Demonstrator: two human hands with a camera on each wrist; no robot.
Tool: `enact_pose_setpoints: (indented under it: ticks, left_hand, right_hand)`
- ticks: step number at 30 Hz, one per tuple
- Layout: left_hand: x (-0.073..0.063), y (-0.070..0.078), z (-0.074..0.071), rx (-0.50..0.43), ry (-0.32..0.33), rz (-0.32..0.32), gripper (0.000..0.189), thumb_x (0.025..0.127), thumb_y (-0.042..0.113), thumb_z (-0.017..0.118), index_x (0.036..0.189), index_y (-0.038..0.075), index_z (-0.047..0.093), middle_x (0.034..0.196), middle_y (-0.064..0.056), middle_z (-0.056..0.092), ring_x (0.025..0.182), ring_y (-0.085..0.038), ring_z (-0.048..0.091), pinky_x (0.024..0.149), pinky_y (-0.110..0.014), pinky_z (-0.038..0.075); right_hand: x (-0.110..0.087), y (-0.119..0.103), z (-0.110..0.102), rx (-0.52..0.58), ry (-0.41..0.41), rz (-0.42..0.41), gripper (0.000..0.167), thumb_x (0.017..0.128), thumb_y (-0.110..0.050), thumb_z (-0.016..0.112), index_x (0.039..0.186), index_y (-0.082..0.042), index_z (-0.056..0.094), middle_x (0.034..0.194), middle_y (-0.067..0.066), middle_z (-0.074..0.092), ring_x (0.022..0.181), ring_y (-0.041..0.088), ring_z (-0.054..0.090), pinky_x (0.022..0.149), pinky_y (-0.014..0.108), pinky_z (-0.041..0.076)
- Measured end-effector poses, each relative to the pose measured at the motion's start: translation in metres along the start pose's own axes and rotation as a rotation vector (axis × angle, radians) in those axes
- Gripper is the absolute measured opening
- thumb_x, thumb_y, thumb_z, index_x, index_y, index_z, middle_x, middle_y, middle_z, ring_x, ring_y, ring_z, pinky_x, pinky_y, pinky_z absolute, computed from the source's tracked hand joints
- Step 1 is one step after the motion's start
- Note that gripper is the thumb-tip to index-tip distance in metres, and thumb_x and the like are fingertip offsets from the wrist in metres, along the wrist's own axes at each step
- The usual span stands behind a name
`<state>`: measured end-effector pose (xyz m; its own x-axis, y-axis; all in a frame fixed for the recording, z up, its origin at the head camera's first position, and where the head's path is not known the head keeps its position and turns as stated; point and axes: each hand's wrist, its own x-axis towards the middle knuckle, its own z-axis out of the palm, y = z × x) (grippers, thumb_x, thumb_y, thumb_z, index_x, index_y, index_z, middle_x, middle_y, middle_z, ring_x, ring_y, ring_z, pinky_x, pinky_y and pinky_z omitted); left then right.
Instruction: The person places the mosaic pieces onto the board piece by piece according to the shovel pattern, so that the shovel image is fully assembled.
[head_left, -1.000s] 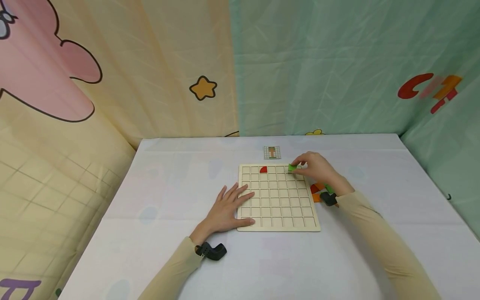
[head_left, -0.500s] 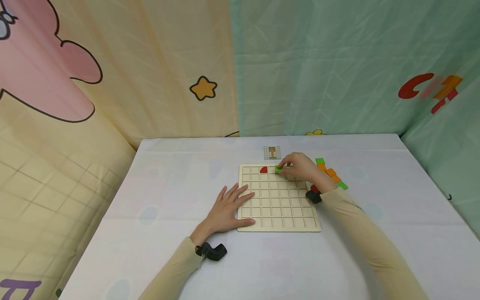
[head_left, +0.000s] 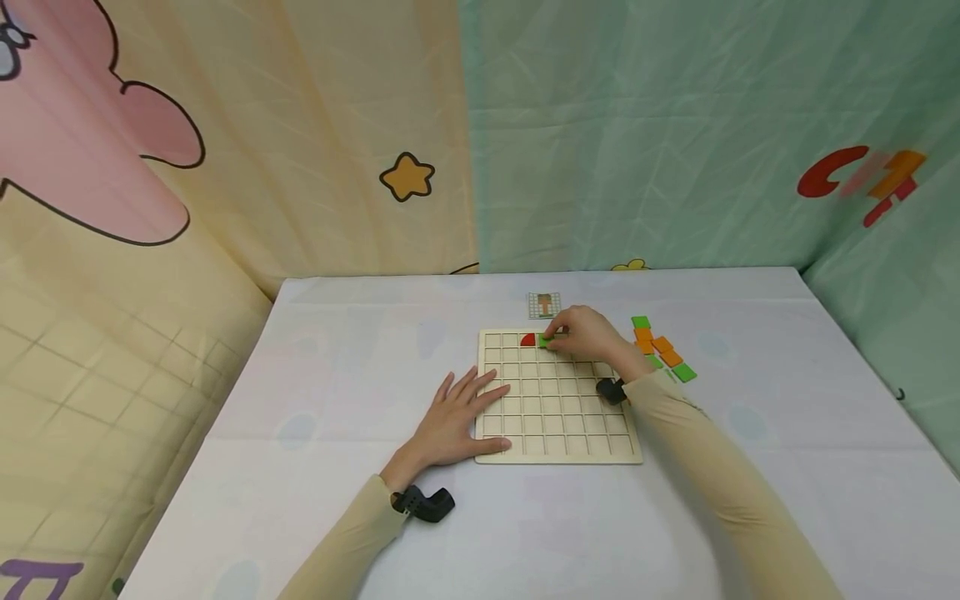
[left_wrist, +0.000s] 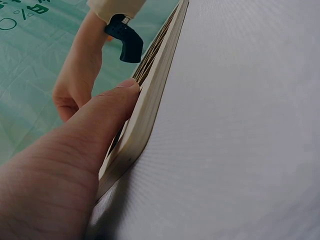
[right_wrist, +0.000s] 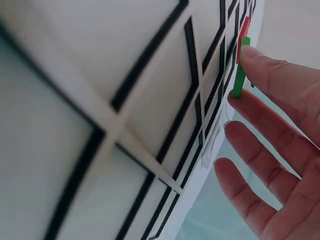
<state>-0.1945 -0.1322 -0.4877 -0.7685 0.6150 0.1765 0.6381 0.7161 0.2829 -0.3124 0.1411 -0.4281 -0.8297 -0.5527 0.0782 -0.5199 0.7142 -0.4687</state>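
Observation:
A pale wooden grid board lies flat on the table. My left hand rests with fingers spread over its left edge; in the left wrist view the thumb lies against the board's rim. At the far row, my right hand pinches a small green tile between thumb and index finger, the other fingers loosely apart. That tile is just right of a red quarter-round tile in the far row. Whether the green tile is seated in its cell cannot be told.
Right of the board lie several loose orange tiles and green tiles, some partly behind the right wrist. A small pattern card lies beyond the board's far edge. Printed curtains hang behind the table.
My right hand has moved left along the far row with the green tile, bringing it beside the red one. More loose tiles have come into view. The left hand has stayed in place.

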Motion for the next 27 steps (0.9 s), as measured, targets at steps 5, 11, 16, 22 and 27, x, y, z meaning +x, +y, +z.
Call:
enact_pose_setpoints:
  ticks: [5, 11, 16, 22, 27]
  left_hand:
    - [0.0008, 0.0011, -0.0005, -0.004, 0.006, 0.005, 0.082, 0.083, 0.07, 0.05, 0.149, 0.023, 0.034, 0.156, -0.003, 0.021, 0.143, -0.027, 0.008, 0.111, -0.051, 0.0]
    - [0.0006, 0.0014, -0.001, 0.009, -0.008, -0.01, 0.082, 0.083, 0.07, 0.051, 0.149, 0.025, 0.033, 0.156, -0.001, 0.019, 0.143, -0.026, 0.006, 0.111, -0.05, -0.001]
    - [0.0006, 0.0015, -0.0009, 0.01, -0.012, -0.016, 0.082, 0.083, 0.069, 0.052, 0.15, 0.026, 0.032, 0.156, -0.001, 0.019, 0.143, -0.025, 0.006, 0.111, -0.05, -0.001]
    - [0.0005, 0.0006, 0.0003, 0.017, -0.01, -0.013, 0.082, 0.083, 0.071, 0.049, 0.15, 0.026, 0.032, 0.156, -0.001, 0.02, 0.143, -0.026, 0.006, 0.111, -0.05, 0.0]
    - [0.0002, 0.0016, -0.0013, 0.0, 0.005, 0.002, 0.082, 0.083, 0.07, 0.05, 0.149, 0.024, 0.034, 0.155, -0.003, 0.021, 0.143, -0.027, 0.008, 0.111, -0.052, 0.001]
  right_hand:
    - [0.0012, 0.0015, 0.0028, -0.013, 0.01, 0.003, 0.009, 0.084, -0.017, 0.074, 0.092, -0.012, 0.076, 0.091, 0.0, 0.069, 0.083, 0.02, 0.059, 0.073, 0.038, 0.049]
    - [0.0025, -0.001, 0.0024, -0.021, 0.01, 0.009, 0.007, 0.084, -0.017, 0.074, 0.089, -0.012, 0.076, 0.089, -0.001, 0.069, 0.084, 0.021, 0.059, 0.075, 0.039, 0.049]
    - [0.0042, -0.0033, 0.0025, -0.048, -0.003, 0.016, 0.009, 0.083, -0.017, 0.075, 0.09, -0.012, 0.077, 0.087, -0.002, 0.069, 0.082, 0.02, 0.058, 0.074, 0.038, 0.049]
    - [0.0049, -0.006, 0.0033, -0.129, -0.006, 0.02, 0.008, 0.083, -0.019, 0.075, 0.089, -0.013, 0.077, 0.085, -0.003, 0.067, 0.082, 0.02, 0.054, 0.073, 0.036, 0.048]
    - [0.0055, -0.0064, 0.0039, -0.138, 0.004, -0.019, 0.006, 0.083, -0.015, 0.075, 0.086, -0.011, 0.077, 0.083, -0.002, 0.068, 0.084, 0.022, 0.056, 0.084, 0.04, 0.048]
